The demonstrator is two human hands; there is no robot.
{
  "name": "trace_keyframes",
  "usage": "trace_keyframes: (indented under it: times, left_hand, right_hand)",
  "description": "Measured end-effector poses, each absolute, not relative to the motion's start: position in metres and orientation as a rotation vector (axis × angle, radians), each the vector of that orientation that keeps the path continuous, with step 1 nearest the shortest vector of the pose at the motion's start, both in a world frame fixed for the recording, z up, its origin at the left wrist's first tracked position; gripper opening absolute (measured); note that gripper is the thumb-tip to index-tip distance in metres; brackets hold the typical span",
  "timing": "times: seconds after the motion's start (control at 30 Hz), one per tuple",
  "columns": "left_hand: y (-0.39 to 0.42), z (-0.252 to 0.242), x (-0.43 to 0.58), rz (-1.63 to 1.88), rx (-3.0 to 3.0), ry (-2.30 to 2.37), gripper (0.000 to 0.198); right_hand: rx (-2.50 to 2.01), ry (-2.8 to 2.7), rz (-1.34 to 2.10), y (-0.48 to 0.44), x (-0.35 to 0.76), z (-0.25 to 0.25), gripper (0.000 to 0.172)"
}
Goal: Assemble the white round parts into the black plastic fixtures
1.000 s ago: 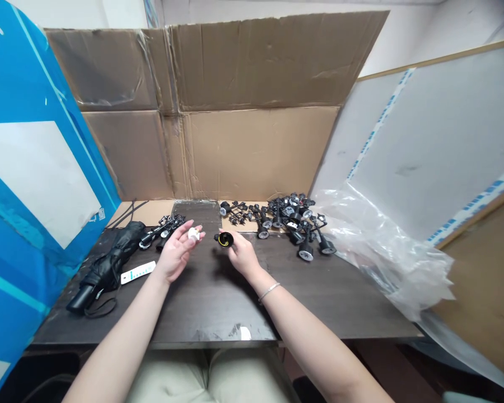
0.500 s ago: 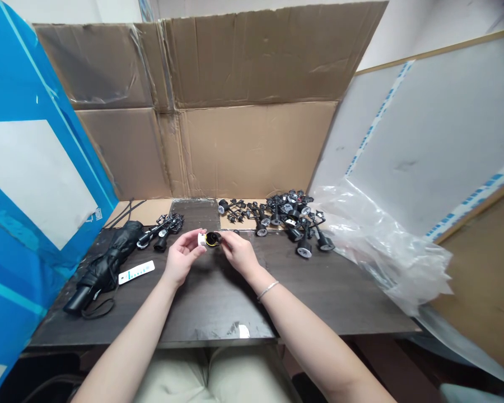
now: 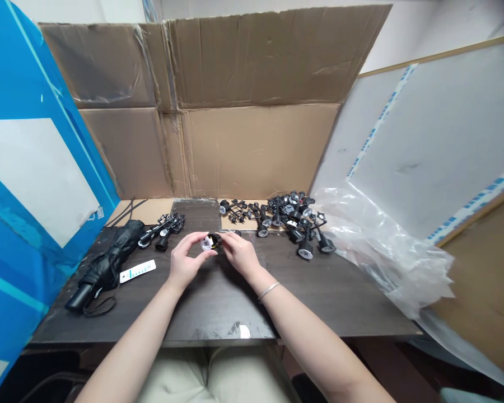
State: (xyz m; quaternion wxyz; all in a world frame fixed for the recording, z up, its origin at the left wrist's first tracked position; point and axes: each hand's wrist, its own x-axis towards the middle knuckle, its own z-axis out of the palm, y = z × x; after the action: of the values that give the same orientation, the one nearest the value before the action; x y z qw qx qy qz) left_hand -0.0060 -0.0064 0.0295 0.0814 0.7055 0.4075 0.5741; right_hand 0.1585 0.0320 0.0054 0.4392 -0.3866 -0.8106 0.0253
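Observation:
Over the middle of the dark table (image 3: 218,313), my hands meet in front of me. My left hand (image 3: 187,258) pinches a small white plastic piece (image 3: 206,243) between thumb and fingers. My right hand (image 3: 239,253) holds a round black socket with a yellow inner ring (image 3: 216,240). The white piece sits pressed against the socket's open end, and the fingers hide most of both parts. The exact fit between them is too small to tell.
A heap of black spotlight fittings (image 3: 292,221) lies at the back right, with a smaller group (image 3: 163,230) at the back left. A black folded umbrella (image 3: 107,260) and a white power strip (image 3: 137,271) lie left. Crumpled clear plastic sheeting (image 3: 382,249) hangs off the right.
My hands have brought the white piece and black socket together, from apart to touching. The white piece now sits against the socket's open end, and both hands have drawn closer.

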Motion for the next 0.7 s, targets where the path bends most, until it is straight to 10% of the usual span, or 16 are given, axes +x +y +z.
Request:
trace_keyframes:
  times: [0.7]
  left_hand:
    - [-0.013, 0.037, 0.006, 1.829, 2.162, 1.185, 0.029]
  right_hand:
    - [-0.934, -2.028, 0.058, 0.032, 0.157, 0.004, 0.029]
